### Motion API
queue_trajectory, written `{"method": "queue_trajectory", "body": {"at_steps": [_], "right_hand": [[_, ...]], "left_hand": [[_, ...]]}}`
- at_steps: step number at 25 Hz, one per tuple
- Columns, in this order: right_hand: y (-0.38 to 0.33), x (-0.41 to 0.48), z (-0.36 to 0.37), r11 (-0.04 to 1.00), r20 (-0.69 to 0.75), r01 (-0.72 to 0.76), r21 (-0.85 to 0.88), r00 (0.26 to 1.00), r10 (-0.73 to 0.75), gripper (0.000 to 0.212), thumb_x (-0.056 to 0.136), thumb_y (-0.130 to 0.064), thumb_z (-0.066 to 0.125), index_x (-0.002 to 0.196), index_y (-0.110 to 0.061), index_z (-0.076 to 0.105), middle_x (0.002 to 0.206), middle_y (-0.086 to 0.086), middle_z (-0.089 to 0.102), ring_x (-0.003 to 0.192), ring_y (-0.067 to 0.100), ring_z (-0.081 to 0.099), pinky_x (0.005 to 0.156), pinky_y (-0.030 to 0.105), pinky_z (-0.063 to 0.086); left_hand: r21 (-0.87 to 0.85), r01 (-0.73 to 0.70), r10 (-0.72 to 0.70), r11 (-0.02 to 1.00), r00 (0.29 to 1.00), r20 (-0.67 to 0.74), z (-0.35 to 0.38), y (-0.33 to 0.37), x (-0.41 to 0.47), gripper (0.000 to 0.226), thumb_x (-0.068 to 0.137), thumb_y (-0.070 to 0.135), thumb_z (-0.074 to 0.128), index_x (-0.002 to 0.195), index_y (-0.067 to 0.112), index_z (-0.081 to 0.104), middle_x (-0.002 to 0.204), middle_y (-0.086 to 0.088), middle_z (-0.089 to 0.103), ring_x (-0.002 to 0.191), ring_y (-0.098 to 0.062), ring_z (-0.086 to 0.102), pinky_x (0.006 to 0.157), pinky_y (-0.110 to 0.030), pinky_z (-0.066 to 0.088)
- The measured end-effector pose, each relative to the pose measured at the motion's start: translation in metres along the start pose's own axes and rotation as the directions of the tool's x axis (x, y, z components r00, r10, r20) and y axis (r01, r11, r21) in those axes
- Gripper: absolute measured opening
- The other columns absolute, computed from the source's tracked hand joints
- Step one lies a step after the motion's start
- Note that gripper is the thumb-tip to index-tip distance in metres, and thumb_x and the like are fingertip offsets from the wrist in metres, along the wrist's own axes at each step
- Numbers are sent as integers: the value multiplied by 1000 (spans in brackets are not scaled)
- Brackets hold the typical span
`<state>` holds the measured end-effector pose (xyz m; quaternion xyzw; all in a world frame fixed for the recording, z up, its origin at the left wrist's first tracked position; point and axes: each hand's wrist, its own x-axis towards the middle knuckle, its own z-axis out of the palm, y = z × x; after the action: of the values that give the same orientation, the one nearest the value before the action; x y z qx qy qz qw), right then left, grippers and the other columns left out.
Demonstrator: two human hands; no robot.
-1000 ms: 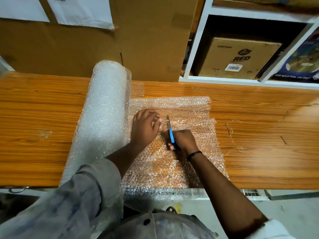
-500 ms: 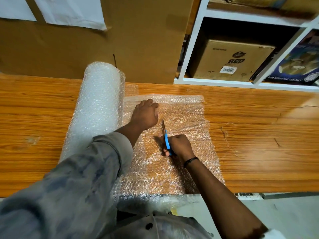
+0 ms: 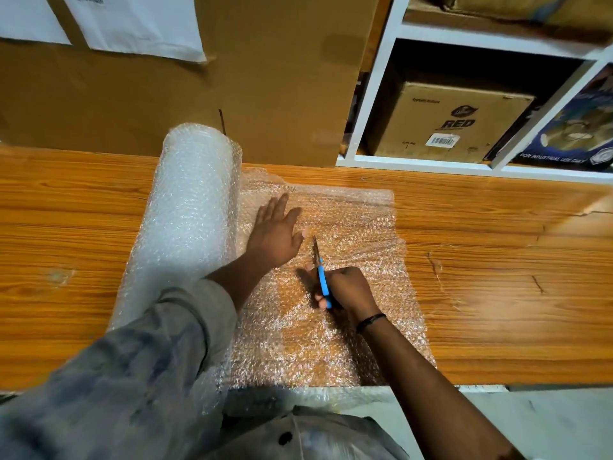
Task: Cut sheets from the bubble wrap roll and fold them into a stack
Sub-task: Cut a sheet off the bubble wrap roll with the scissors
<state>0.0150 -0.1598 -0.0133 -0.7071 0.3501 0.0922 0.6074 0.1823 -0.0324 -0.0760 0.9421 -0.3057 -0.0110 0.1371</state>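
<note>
The step in hand looks like the cutting of a sheet off the bubble wrap roll; nothing here is folded or stacked that I can see. The roll lies on the tabletop with its length running from six to twelve o'clock. Its loose sheet is spread flat from it toward three o'clock, and the near edge hangs over the front of the tabletop.

The person's right grip is clamped round the blue handles of the scissors. The blades point to twelve o'clock and sit low on the wrap, roughly halfway up the sheet. I cannot make out whether the blades are apart or together, nor trace the slit behind them. The left grip is not clamped on anything: its fingers are straight and spread, palm down on the sheet. It sits just beside the blades at their ten o'clock, between them and the roll.

So the roll lies at nine o'clock of both grips, touching neither. The sheet lies under both, pinned by the left.

By my reckoning the next move calls for running the scissors on toward the far edge at twelve o'clock. The flat hand needs to hold the wrap taut ahead of the blades with its thumb clear of them.
</note>
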Motion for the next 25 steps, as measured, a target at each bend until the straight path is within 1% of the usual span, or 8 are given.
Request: {"method": "queue_trajectory", "body": {"at_steps": [4, 7, 10, 15, 18, 21, 23, 25], "right_hand": [[-6, 1, 3, 999, 34, -35, 33, 999, 33, 39, 86, -30, 80, 90, 9, 75, 64, 14, 71, 41, 19, 59, 39, 18, 35], [-8, -1, 5, 998, 40, -27, 64, 999, 25, 32, 87, -28, 76, 83, 4, 76, 65, 17, 69, 42, 22, 59, 41, 20, 36], [-9, -3, 7, 995, 71, -5, 96, 998, -1, 33, 89, -36, 71, 75, -7, 77, 64, 20, 66, 43, 24, 55, 46, 25, 34], [-11, 2, 8, 999, 24, 12, 35, 1000, -13, 44, 91, -36, 71, 96, 7, 75, 63, 16, 67, 42, 22, 55, 39, 17, 35], [-8, 5, 10, 999, -3, 31, 30, 1000, -31, 41, 91, -29, 74, 94, 12, 74, 61, 15, 67, 39, 20, 55, 40, 18, 41], [-4, 6, 11, 998, -9, 59, 14, 998, -59, 42, 88, -28, 78, 85, 14, 73, 58, 14, 67, 41, 21, 59, 48, 25, 48], [-3, 8, 9, 998, 2, 62, 5, 998, -62, 42, 87, -29, 79, 81, 12, 73, 59, 15, 68, 45, 24, 61, 50, 28, 46], [-4, 7, 7, 999, 14, 45, 3, 999, -45, 44, 84, -34, 79, 84, 10, 74, 62, 16, 69, 49, 25, 62, 46, 25, 41]], "left_hand": [[7, 25, -26, 1000, 997, 76, 12, -3, -16, 67, 107, 59, 23, 165, 27, 13, 173, -8, 1, 159, -33, -3, 128, -51, -2], [26, 25, -27, 999, 996, 83, 12, -2, -20, 69, 106, 61, 20, 165, 27, 9, 172, -8, -1, 158, -34, -4, 128, -51, -3], [44, 35, -39, 998, 994, 100, 12, -1, -24, 70, 106, 62, 19, 165, 27, 6, 172, -8, -3, 158, -33, -5, 128, -51, -3], [52, 36, -41, 998, 994, 103, 11, 1, -26, 70, 106, 61, 20, 165, 27, 5, 173, -8, -3, 159, -33, -5, 128, -51, -3], [53, 36, -42, 998, 994, 105, 12, 1, -30, 69, 107, 60, 21, 165, 27, 5, 173, -8, -4, 159, -32, -7, 128, -50, -3], [53, 32, -37, 998, 994, 106, 12, 3, -33, 70, 106, 61, 20, 165, 27, 4, 172, -7, -4, 159, -31, -7, 128, -50, -2], [53, 29, -34, 998, 994, 104, 12, 4, -35, 71, 106, 62, 19, 165, 26, 3, 172, -7, -4, 159, -31, -6, 128, -50, -2], [64, 24, -31, 998, 994, 108, 12, 4, -36, 71, 106, 60, 21, 165, 26, 2, 172, -7, -5, 159, -32, -6, 128, -50, -2]]}}
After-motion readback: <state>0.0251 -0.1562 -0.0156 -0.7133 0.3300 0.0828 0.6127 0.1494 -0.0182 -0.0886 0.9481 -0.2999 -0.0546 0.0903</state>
